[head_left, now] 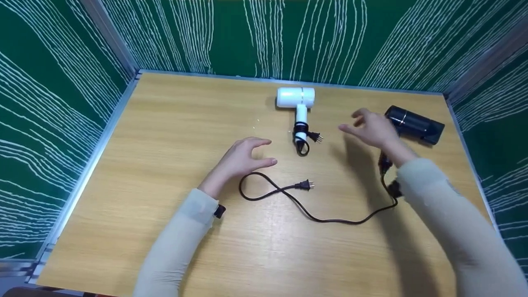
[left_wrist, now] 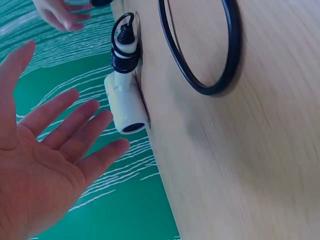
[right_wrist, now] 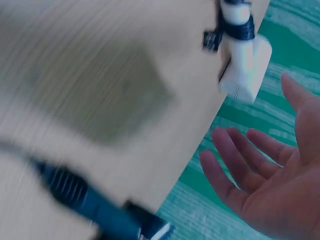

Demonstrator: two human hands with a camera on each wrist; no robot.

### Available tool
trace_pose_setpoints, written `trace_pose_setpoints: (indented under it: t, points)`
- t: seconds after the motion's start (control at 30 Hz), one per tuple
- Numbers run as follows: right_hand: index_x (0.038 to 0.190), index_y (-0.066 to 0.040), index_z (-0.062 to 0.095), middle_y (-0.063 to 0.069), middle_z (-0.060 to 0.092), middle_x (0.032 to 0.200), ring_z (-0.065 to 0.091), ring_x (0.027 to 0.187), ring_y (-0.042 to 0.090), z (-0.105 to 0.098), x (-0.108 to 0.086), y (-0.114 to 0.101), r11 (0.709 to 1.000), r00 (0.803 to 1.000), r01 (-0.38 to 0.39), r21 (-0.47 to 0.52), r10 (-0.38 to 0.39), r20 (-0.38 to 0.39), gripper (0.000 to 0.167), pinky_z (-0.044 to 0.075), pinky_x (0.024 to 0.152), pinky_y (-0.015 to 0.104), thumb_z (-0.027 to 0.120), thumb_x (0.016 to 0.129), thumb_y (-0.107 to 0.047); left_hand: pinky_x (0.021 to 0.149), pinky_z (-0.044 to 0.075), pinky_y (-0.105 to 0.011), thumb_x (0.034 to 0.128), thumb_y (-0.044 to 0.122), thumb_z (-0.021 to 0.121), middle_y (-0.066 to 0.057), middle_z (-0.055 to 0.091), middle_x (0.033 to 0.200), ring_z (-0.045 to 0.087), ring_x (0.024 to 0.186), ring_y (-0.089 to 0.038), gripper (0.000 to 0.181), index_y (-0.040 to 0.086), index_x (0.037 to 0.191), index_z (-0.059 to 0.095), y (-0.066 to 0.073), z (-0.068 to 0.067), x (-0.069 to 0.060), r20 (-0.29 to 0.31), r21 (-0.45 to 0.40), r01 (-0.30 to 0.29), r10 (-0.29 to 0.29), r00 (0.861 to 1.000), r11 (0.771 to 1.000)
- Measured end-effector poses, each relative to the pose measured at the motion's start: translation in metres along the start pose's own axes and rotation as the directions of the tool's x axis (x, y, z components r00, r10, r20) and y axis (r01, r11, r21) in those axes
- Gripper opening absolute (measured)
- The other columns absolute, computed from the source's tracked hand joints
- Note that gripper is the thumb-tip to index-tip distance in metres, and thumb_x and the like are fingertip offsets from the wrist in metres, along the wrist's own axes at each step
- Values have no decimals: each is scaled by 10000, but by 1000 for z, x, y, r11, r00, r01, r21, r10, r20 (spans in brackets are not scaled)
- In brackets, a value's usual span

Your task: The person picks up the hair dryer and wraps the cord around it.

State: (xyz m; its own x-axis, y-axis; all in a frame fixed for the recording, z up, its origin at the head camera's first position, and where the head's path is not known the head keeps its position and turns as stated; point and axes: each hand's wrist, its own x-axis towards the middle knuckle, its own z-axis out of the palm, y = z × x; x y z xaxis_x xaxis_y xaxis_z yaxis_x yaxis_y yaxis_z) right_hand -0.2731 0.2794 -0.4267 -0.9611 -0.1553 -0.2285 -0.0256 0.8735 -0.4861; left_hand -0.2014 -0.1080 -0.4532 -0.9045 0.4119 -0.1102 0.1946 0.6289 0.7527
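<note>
My left hand (head_left: 243, 156) hovers over the table left of centre, fingers spread and holding nothing, close to the loop of a black power cord (head_left: 330, 221). Toward the right, my right hand (head_left: 373, 128) is above the table with loosely bent fingers and an empty palm, as the right wrist view also shows. Beside and partly behind it lies a black hair dryer (head_left: 416, 125), its handle partly hidden by my wrist. A white hair dryer (head_left: 295, 97) lies at the back middle, its cord wound round the handle. It appears in the left wrist view too (left_wrist: 125, 100).
The black dryer's cord runs across the wooden table (head_left: 165, 123) to a two-pin plug (head_left: 305, 185) near the middle. Green panels (head_left: 231, 37) with white wavy lines stand along the back and both sides, meeting the table at a metal frame.
</note>
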Motion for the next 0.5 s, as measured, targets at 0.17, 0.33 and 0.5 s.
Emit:
trace_pose_setpoints:
  t: [0.17, 0.33, 0.5]
  points:
    - [1395, 72, 569, 347, 676, 1182, 665, 977, 482, -27, -20, 24, 970, 997, -43, -239, 28, -68, 964, 527, 835, 627, 529, 969, -791, 1260, 328, -470, 958, 498, 786, -62, 566, 1575, 453, 1507, -284, 694, 156, 1530, 595, 2, 2, 4, 5, 2, -4, 4, 1000, 1000]
    - [1135, 120, 671, 328, 660, 906, 610, 782, 455, -42, -36, 45, 899, 990, -121, -422, 78, -119, 1064, 505, 654, 554, 421, 925, -893, 1261, 327, -462, 954, 530, 778, -52, 566, 1577, 449, 1511, -274, 710, 160, 1532, 595, 3, 3, 6, 9, 5, -13, 13, 1000, 1000]
    - [1250, 194, 601, 322, 612, 850, 595, 730, 455, -39, -44, 64, 895, 980, -194, -400, 157, -126, 1206, 527, 675, 565, 397, 884, -938, 1261, 328, -474, 956, 550, 768, -46, 555, 1587, 442, 1516, -278, 726, 165, 1543, 581, 5, 5, 10, -1, -6, -20, 20, 1000, 1000]
